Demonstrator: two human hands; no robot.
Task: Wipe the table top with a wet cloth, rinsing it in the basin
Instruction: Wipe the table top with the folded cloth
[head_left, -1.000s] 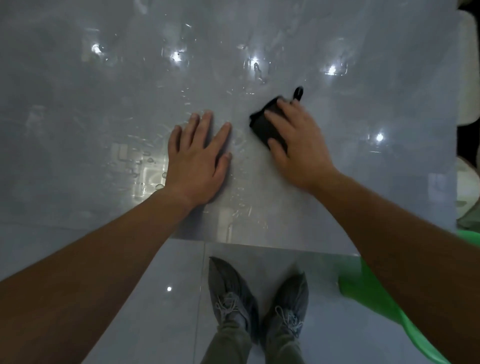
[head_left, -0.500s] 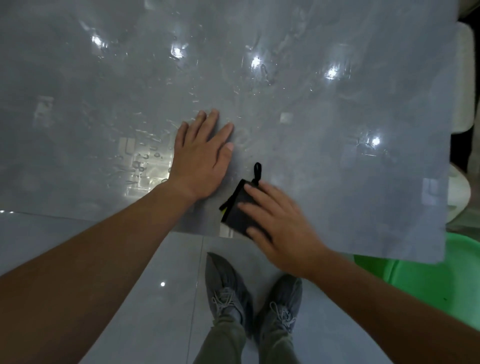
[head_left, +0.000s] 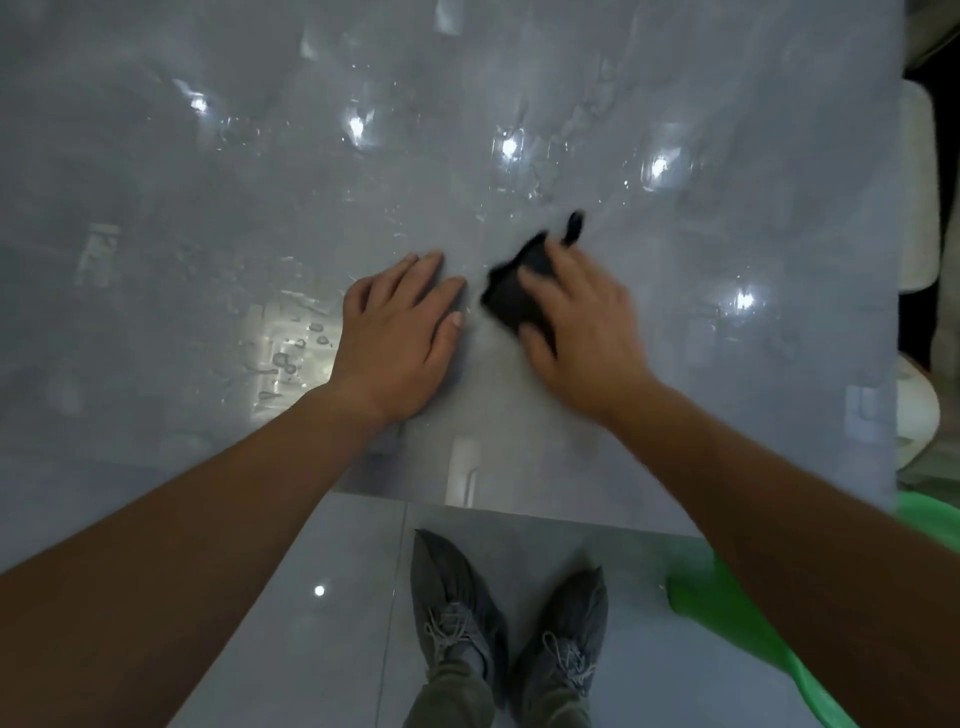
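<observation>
A dark folded cloth (head_left: 511, 296) with a small loop at its far end lies on the wet grey table top (head_left: 727, 364). My right hand (head_left: 582, 322) presses flat on the cloth, fingers spread over it and the thumb at its near edge. My left hand (head_left: 400, 332) rests flat on the table just left of the cloth, fingers together and straight. Water drops and streaks glisten across the surface. A green basin (head_left: 727, 618) sits on the floor at the lower right, partly hidden by my right forearm.
The table's near edge (head_left: 519, 512) runs just in front of my shoes (head_left: 509, 618) on the tiled floor. A white chair (head_left: 919, 192) stands past the table's right edge.
My right hand has pushed the cloth from the table's near edge away from me and to the right. My left hand stayed flat in place.
</observation>
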